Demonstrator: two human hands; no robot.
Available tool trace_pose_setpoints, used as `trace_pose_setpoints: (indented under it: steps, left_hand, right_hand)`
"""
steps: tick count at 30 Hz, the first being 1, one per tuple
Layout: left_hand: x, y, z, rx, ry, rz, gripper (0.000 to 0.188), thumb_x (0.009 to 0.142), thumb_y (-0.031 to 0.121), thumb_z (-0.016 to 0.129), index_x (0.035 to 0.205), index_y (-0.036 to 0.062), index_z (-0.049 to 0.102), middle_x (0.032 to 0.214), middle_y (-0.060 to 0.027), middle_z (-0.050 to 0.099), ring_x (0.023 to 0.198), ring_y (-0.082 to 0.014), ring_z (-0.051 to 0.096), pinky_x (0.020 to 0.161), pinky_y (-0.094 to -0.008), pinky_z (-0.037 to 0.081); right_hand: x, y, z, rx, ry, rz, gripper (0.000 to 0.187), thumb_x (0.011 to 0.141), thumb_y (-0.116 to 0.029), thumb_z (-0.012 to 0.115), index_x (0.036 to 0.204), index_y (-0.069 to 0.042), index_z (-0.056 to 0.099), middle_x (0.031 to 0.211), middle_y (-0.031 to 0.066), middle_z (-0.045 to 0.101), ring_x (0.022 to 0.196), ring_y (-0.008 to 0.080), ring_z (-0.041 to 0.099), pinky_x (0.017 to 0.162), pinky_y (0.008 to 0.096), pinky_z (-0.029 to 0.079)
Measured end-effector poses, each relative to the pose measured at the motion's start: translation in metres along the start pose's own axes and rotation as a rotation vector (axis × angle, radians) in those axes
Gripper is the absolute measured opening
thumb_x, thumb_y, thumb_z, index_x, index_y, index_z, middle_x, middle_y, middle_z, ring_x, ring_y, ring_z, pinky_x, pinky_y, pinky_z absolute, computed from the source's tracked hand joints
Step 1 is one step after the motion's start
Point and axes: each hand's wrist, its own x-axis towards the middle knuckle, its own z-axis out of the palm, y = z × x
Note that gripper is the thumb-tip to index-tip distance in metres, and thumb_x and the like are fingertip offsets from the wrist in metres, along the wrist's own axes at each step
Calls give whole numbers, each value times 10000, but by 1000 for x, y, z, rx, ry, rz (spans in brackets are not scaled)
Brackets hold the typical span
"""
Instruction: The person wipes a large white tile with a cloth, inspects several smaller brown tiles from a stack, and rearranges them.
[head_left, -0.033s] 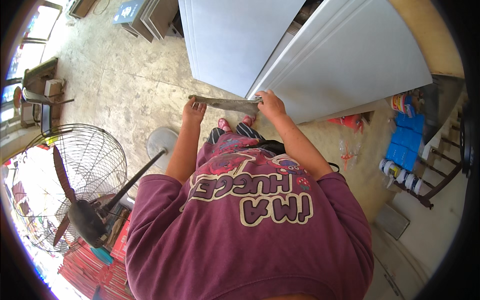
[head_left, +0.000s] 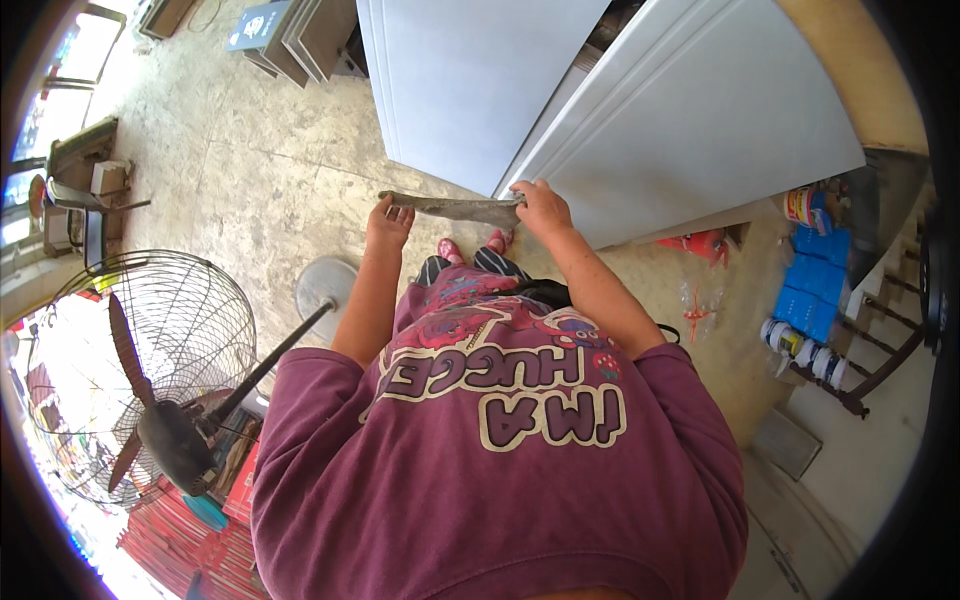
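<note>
A grey, worn-looking cloth is stretched sideways between my two hands, in front of my body and above my feet. My left hand grips its left end, with the fingertips at the edge. At the other end my right hand is closed around the cloth's corner. Just beyond my right hand stand two large pale grey-blue panels with grooved edges, meeting at a narrow angle. Whether the right hand touches the nearer panel I cannot tell.
A standing fan with a wire cage and round base is at my left. Blue packages and tins sit at the right by a dark wooden rack. Boards lean at the far left; red stacked goods lie lower left.
</note>
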Motion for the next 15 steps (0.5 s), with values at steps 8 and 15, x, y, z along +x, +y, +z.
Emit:
trace_pose_setpoints:
  steps: [8, 15]
  left_hand:
    - [-6, 9, 39, 44, -96, 104, 232, 814, 146, 590, 1010, 55, 505, 998, -85, 481, 923, -267, 509, 821, -410, 478]
    - [-15, 8, 78, 78, -189, 151, 253, 809, 140, 595, 1021, 40, 499, 1025, -101, 463, 971, -276, 486, 869, -418, 450]
  right_hand:
    - [35, 9, -18, -45, 46, 41, 227, 771, -203, 541, 977, -115, 584, 950, 112, 590, 872, 285, 590, 733, 392, 480]
    - [54, 9, -37, 101, 220, 186, 230, 787, -276, 524, 946, -113, 559, 792, 87, 652, 765, 291, 617, 659, 399, 482]
